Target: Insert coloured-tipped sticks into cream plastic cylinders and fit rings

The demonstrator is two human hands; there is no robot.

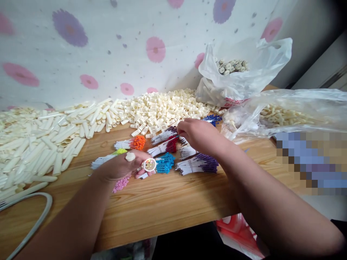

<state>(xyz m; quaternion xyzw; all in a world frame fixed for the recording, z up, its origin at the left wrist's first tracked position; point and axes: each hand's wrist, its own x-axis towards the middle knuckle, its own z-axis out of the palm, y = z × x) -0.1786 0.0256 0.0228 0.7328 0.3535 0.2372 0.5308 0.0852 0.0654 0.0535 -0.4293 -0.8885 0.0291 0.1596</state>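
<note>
My left hand [123,167] is closed around a small cream tube [149,164], whose open round end faces me. It rests above a pink-tipped bundle [121,184] and beside a blue-tipped bundle [164,162]. My right hand [195,134] lies knuckles up, fingers curled down into bundles of thin white sticks with coloured tips: dark red [165,145], purple [199,164], orange [132,143]. What its fingers pinch is hidden.
A wooden table [162,206] carries a pile of long cream tubes [35,144] at left and a heap of small slotted cream pieces [162,106] at the back. Two clear plastic bags [238,76] [292,112] of parts stand at right. A grey hoop [35,224] lies at front left.
</note>
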